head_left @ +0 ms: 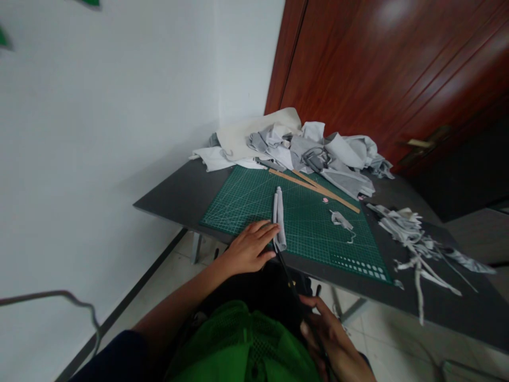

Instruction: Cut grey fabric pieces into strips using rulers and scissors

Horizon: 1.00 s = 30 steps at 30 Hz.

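Note:
A narrow folded strip of light grey fabric (280, 220) lies lengthwise on the green cutting mat (314, 241), near its front edge. My left hand (254, 244) rests flat with its fingers stretched out, the fingertips touching the strip's left side. Below the table edge, my right hand (324, 334) is closed around a long dark tool that looks like scissors (292, 286), with a small brass-coloured spot midway along it. Their thin dark end reaches up to the strip's near end, beside my left fingers. Whether the blades are apart is too dark to tell.
Crumpled grey and white fabric (310, 146) is heaped at the table's back. Two wooden rulers (334, 196) cross on the mat, near a small fabric scrap (341, 219). Fabric offcuts (409, 233) lie on the right. A white wall (119, 106) and a brown door (358, 69) stand behind.

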Motion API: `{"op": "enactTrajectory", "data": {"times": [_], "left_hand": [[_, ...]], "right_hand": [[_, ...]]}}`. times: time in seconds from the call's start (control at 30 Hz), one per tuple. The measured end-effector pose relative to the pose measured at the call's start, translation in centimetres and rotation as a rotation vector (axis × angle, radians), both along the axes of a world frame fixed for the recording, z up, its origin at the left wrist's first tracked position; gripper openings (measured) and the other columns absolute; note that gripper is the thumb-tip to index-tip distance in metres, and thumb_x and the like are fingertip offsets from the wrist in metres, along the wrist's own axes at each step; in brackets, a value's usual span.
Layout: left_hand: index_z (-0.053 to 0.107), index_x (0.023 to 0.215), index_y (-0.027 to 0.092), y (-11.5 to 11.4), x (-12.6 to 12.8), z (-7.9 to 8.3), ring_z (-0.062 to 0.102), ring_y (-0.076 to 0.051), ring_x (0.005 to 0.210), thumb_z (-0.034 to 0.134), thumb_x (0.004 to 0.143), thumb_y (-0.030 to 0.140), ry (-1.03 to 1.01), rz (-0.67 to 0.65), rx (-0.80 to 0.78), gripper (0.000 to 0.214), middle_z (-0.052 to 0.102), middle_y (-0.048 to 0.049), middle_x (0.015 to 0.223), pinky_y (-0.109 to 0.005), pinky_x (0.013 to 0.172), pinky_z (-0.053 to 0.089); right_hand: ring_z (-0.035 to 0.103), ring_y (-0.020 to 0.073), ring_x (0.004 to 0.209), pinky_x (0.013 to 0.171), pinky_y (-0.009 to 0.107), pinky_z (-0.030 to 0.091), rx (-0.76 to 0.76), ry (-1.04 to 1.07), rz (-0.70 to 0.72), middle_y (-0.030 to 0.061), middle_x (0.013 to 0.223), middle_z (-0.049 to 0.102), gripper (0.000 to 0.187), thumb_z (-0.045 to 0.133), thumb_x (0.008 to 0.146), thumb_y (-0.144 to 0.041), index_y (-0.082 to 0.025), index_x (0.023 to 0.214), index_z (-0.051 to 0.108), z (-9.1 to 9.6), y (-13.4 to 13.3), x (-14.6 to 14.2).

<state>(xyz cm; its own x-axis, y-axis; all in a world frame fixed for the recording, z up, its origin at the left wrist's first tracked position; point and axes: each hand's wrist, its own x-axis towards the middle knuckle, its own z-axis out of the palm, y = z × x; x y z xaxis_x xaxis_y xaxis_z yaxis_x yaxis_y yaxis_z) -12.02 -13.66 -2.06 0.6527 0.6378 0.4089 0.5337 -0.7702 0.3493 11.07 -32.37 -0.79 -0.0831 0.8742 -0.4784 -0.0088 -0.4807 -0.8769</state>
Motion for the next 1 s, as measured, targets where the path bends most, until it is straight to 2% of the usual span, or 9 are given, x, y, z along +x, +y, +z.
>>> {"op": "enactTrajectory", "data": {"times": [0.07, 0.23, 0.5, 0.8, 1.0], "left_hand": [[0.041, 0.155, 0.023, 0.1, -0.1, 0.2, 0.031, -0.031, 0.153, 0.061, 0.098, 0.037, 0.067, -0.046, 0.001, 0.062, 0.044, -0.0074, 0.161, -0.054, 0.123, 0.03], [0.057, 0.142, 0.02, 0.8, -0.3, -0.5, 0.045, -0.026, 0.146, 0.051, 0.104, 0.033, 0.109, -0.084, 0.061, 0.041, 0.058, -0.0056, 0.15, -0.05, 0.125, 0.029], [0.064, 0.131, 0.015, 0.5, -1.1, -1.9, 0.056, -0.027, 0.137, 0.056, 0.103, 0.042, 0.089, -0.056, 0.252, 0.04, 0.067, -0.0099, 0.138, -0.046, 0.122, 0.038], [0.066, 0.13, 0.016, 0.2, -0.9, -1.7, 0.057, -0.026, 0.135, 0.058, 0.101, 0.04, 0.105, -0.027, 0.251, 0.038, 0.067, -0.0102, 0.138, -0.046, 0.122, 0.038], [0.065, 0.131, 0.015, 0.2, -1.0, -1.8, 0.056, -0.027, 0.136, 0.057, 0.102, 0.04, 0.121, -0.032, 0.267, 0.039, 0.067, -0.01, 0.139, -0.047, 0.122, 0.038]], "right_hand": [[0.032, 0.0032, 0.039, 0.033, 0.015, 0.026, -0.009, -0.002, 0.0, -0.0092, 0.066, 0.051, 0.07, 0.074, 0.081, -0.067, -0.028, 0.132, 0.048, -0.2, 0.1, 0.2], [0.033, 0.0039, 0.038, 0.032, 0.015, 0.03, -0.014, 0.001, 0.041, -0.0101, 0.065, 0.049, 0.073, 0.073, 0.081, -0.068, -0.027, 0.135, 0.045, -0.5, 0.1, 0.9], [0.032, 0.0032, 0.036, 0.031, 0.015, 0.028, 0.003, -0.001, 0.085, -0.0087, 0.065, 0.052, 0.072, 0.072, 0.081, -0.069, -0.027, 0.135, 0.048, -1.5, 0.4, 1.8], [0.033, 0.0027, 0.037, 0.033, 0.014, 0.026, -0.042, 0.007, 0.056, -0.0079, 0.07, 0.054, 0.068, 0.073, 0.081, -0.065, -0.03, 0.134, 0.051, -0.5, 0.3, 2.1], [0.032, 0.002, 0.038, 0.033, 0.015, 0.027, -0.062, 0.04, 0.051, -0.0066, 0.075, 0.056, 0.068, 0.073, 0.082, -0.065, -0.03, 0.135, 0.049, -1.0, 0.0, 2.3]]}}
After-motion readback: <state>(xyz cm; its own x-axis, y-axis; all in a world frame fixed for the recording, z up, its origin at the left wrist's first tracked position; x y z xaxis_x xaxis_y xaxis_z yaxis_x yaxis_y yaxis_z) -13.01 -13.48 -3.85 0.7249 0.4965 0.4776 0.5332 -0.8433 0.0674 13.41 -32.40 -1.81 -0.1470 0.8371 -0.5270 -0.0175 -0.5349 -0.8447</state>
